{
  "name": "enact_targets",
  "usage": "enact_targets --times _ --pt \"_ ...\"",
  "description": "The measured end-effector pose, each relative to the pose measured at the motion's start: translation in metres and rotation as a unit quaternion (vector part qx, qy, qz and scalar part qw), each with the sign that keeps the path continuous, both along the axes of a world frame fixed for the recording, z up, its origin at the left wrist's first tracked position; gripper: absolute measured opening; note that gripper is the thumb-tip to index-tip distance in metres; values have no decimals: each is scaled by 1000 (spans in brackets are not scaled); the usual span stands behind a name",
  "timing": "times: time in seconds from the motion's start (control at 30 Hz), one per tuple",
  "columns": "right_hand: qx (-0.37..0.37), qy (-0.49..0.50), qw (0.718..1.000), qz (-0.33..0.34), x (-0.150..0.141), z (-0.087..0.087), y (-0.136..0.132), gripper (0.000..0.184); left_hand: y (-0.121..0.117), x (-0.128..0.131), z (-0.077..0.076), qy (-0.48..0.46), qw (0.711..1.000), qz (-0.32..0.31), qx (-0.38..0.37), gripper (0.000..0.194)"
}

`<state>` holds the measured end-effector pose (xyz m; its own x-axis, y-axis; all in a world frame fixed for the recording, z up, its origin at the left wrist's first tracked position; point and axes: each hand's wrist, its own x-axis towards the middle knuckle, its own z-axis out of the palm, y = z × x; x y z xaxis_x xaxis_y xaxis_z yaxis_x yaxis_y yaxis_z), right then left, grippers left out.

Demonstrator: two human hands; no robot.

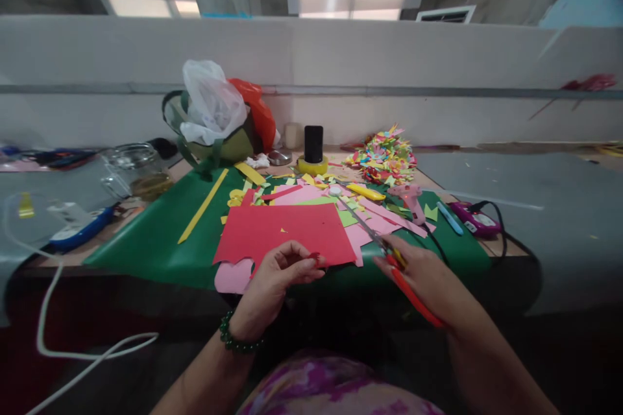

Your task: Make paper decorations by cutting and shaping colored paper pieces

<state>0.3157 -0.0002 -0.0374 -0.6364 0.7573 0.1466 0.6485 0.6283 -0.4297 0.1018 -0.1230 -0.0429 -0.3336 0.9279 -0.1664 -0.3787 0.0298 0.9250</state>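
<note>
Between the thumb and fingertips of my left hand (285,269) is a small red paper piece (317,259). The hand is closed in a pinch, just over the near edge of a red paper sheet (292,230). My right hand (423,272) is wrapped round a pair of scissors with orange-red handles (416,301). Their long blades point away and to the left, over the paper scraps. Pink sheets (233,276) lie partly under the red one, and one shows a curved cut-out edge. A yellow utility knife (366,192) rests beyond the blades.
A green mat (156,240) covers the table. Beyond it stand a phone (313,144) on a yellow tape roll (312,165), a heap of coloured paper cuttings (382,155) and a bag (228,146). To the right are a pink glue gun (409,200) and a purple power strip (474,219).
</note>
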Motion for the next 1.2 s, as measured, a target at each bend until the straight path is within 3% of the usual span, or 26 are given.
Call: enact_targets --times 0.13,0.3,0.43,0.57,0.67,0.7,0.77,0.87,0.93,1.03,1.2 --pt "79 -167 981 -57 -18 12 38 35 13 -24 16 49 998 22 30 36" --pt "115 -205 972 -17 -47 5 74 34 55 -66 35 26 999 7 39 32" --pt "112 -223 968 -1 -56 -2 79 31 88 -89 32 37 999 -11 24 26" --pt "111 -231 967 15 -63 22 75 26 114 -102 22 55 997 -32 38 28" --pt "114 -134 982 64 -95 49 75 28 130 -108 14 59 996 -40 62 33" --pt "85 -3 992 92 -111 54 77 27 134 -110 11 60 995 -39 70 35" --pt "63 67 990 109 -145 57 83 28 138 -112 5 62 994 -35 84 38" --pt "24 116 984 134 -184 42 94 28 137 -115 -5 74 992 -33 93 40" --pt "15 148 979 136 -195 28 99 27 136 -116 -10 81 992 -28 93 40" --pt "34 192 974 115 -195 13 102 28 136 -116 -16 80 993 -12 87 40" --pt "85 209 967 118 -190 5 94 29 140 -113 -19 76 994 -8 81 46"
